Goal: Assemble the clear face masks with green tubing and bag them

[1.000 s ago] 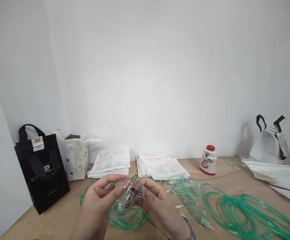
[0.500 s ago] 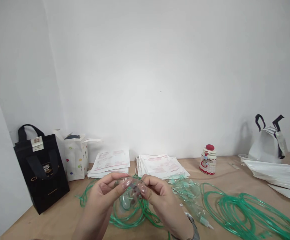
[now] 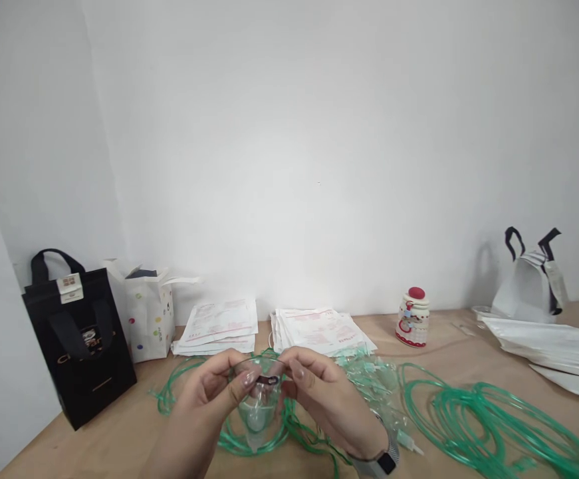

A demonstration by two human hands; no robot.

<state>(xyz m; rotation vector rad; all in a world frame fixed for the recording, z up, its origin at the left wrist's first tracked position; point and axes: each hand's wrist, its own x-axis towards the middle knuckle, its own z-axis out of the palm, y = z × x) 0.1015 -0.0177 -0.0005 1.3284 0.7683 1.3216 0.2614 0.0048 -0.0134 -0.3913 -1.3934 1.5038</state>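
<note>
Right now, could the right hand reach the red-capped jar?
Probably yes, once it lets go: the right hand pinches the clear mask; only low plastic parts lie between it and the jar.

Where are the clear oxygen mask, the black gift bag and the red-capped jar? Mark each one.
clear oxygen mask (image 3: 258, 414): head view, on its transparent cup.
black gift bag (image 3: 82, 352): head view, on its front face.
red-capped jar (image 3: 412, 324): head view, on its patterned body.

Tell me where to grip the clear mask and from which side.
Pinch the clear mask at its top rim, beside the dark metal strip, coming from either side as the left hand and right hand do. Its rounded cup hangs downward, so the rim looks easiest to pinch.
</note>
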